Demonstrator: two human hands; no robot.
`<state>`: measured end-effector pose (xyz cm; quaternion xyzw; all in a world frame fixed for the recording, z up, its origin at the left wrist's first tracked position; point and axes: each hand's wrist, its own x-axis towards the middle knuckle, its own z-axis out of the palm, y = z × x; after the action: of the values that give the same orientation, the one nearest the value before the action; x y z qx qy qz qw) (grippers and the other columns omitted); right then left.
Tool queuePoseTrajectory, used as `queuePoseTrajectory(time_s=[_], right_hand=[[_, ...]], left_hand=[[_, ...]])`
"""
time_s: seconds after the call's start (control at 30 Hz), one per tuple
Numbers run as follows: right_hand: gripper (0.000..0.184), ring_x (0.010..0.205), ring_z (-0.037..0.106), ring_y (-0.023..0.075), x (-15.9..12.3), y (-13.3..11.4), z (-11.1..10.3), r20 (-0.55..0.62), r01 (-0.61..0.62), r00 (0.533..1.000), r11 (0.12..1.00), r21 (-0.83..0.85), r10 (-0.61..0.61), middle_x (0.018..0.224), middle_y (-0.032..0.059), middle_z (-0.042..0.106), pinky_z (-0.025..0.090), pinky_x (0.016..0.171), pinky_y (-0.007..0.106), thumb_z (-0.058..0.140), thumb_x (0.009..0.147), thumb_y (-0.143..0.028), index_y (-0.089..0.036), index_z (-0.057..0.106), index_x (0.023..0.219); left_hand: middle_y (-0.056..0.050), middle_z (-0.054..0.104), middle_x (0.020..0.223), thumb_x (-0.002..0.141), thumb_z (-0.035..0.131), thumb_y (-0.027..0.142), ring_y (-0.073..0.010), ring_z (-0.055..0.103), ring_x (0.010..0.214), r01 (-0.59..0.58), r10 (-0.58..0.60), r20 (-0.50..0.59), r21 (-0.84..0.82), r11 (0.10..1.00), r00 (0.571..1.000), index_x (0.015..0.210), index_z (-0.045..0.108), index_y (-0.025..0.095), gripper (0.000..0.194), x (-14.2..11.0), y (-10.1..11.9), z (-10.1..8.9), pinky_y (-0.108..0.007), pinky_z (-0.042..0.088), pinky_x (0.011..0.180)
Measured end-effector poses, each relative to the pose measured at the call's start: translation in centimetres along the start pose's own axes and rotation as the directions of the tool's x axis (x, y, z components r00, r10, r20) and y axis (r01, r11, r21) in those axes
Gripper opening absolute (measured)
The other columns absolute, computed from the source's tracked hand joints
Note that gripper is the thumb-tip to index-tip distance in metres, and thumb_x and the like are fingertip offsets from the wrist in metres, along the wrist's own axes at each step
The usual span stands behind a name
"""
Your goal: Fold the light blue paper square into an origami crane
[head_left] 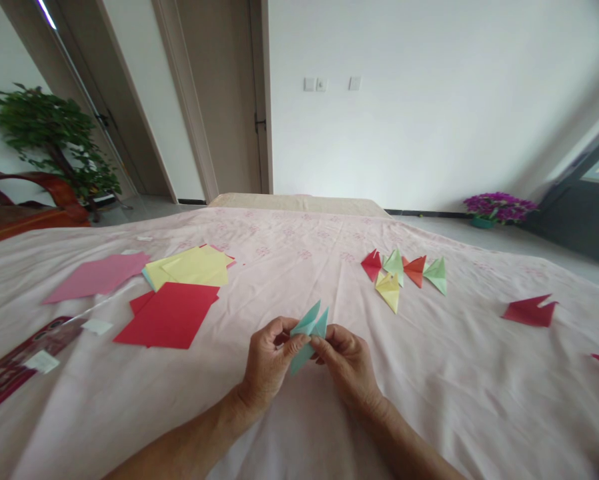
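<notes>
A light blue folded paper with two pointed flaps at its top is held up over the cloth, near the front middle. My left hand pinches it from the left, with the thumb on its near face. From the right, my right hand grips the same paper between thumb and fingers. The two thumbs almost meet at the paper's middle. Some of the fingers are hidden behind the paper.
On the pink cloth, red sheets, yellow sheets and pink sheets lie at left, beside a dark red package. Several small folded papers lie right of centre. A dark red folded paper is farther right.
</notes>
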<state>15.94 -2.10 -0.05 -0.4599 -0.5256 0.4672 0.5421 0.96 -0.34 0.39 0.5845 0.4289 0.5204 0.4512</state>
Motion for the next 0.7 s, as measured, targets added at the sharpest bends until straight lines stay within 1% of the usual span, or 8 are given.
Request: queuePoseTrajectory(time_s=[0.13,0.23,0.33,0.4,0.47,0.53,0.6,0.7], right_hand=[[0.030,0.054,0.056,0.0118,-0.2,0.0,0.1,-0.008,-0.006,1.000,1.000,0.009,0.006,0.057,-0.0002,0.062,0.045,0.052,0.022,0.067,0.080,-0.044,-0.017,0.062,0.068],[0.029,0.056,0.056,0.0123,-0.1,0.0,0.1,0.014,0.014,1.000,1.000,-0.023,-0.014,0.060,0.0001,0.062,0.045,0.055,0.023,0.065,0.082,-0.043,-0.017,0.062,0.069],[0.021,0.067,0.059,0.0146,0.1,-0.4,-0.4,0.023,0.114,0.993,0.987,-0.117,-0.112,0.073,0.0016,0.065,0.046,0.062,0.025,0.064,0.084,-0.039,-0.018,0.065,0.087],[0.025,0.074,0.061,0.0161,0.2,-0.9,-0.9,-0.027,0.193,0.979,0.965,-0.178,-0.201,0.082,0.0022,0.066,0.047,0.066,0.027,0.065,0.083,-0.036,-0.021,0.061,0.103],[0.033,0.077,0.061,0.0159,0.4,-1.4,-1.4,-0.074,0.259,0.957,0.940,-0.224,-0.281,0.088,0.0019,0.065,0.048,0.068,0.027,0.067,0.082,-0.032,-0.023,0.057,0.112],[0.035,0.077,0.060,0.0149,0.5,-1.8,-1.8,-0.062,0.295,0.946,0.924,-0.245,-0.318,0.090,0.0012,0.064,0.048,0.069,0.027,0.066,0.082,-0.029,-0.025,0.055,0.115],[0.034,0.076,0.059,0.0139,0.6,-1.8,-1.9,-0.040,0.308,0.944,0.920,-0.241,-0.327,0.089,0.0004,0.064,0.049,0.069,0.026,0.065,0.083,-0.026,-0.026,0.056,0.115],[0.031,0.071,0.057,0.0127,0.6,-1.6,-1.9,-0.043,0.305,0.945,0.921,-0.241,-0.324,0.085,-0.0013,0.063,0.049,0.067,0.026,0.063,0.083,-0.022,-0.027,0.057,0.113]], left_hand=[[0.002,0.058,0.061,0.080,0.065,0.037,-0.0112,0.054,0.054,0.009,-0.009,0.051,0.006,1.000,0.999,0.075,0.064,0.016,0.021,-0.3,0.3,0.2,-0.019,0.041,0.050],[0.002,0.056,0.062,0.083,0.062,0.036,-0.0118,0.054,0.058,-0.031,0.028,0.043,0.058,0.998,0.999,0.070,0.061,0.016,0.024,-0.1,0.5,0.0,-0.019,0.040,0.053],[0.001,0.057,0.068,0.086,0.059,0.035,-0.0130,0.053,0.066,-0.127,0.123,0.035,0.192,0.973,0.992,0.071,0.060,0.017,0.023,0.3,0.6,-0.5,-0.021,0.041,0.060],[0.000,0.057,0.071,0.089,0.056,0.035,-0.0138,0.053,0.070,-0.195,0.182,0.074,0.291,0.937,0.981,0.075,0.060,0.018,0.023,0.6,0.5,-0.8,-0.022,0.041,0.064],[0.000,0.056,0.074,0.091,0.052,0.036,-0.0143,0.054,0.073,-0.240,0.203,0.137,0.363,0.900,0.969,0.078,0.059,0.018,0.023,0.9,0.5,-1.1,-0.023,0.041,0.066],[0.000,0.055,0.077,0.093,0.050,0.037,-0.0146,0.054,0.074,-0.267,0.203,0.191,0.416,0.869,0.960,0.079,0.057,0.018,0.025,1.0,0.5,-1.2,-0.023,0.040,0.067],[0.000,0.054,0.077,0.093,0.048,0.038,-0.0147,0.053,0.075,-0.297,0.207,0.236,0.458,0.838,0.949,0.079,0.056,0.018,0.025,1.1,0.5,-1.3,-0.024,0.040,0.067],[0.000,0.053,0.078,0.094,0.046,0.036,-0.0144,0.053,0.075,-0.323,0.214,0.267,0.482,0.815,0.940,0.081,0.056,0.018,0.024,1.1,0.5,-1.5,-0.024,0.039,0.067]])
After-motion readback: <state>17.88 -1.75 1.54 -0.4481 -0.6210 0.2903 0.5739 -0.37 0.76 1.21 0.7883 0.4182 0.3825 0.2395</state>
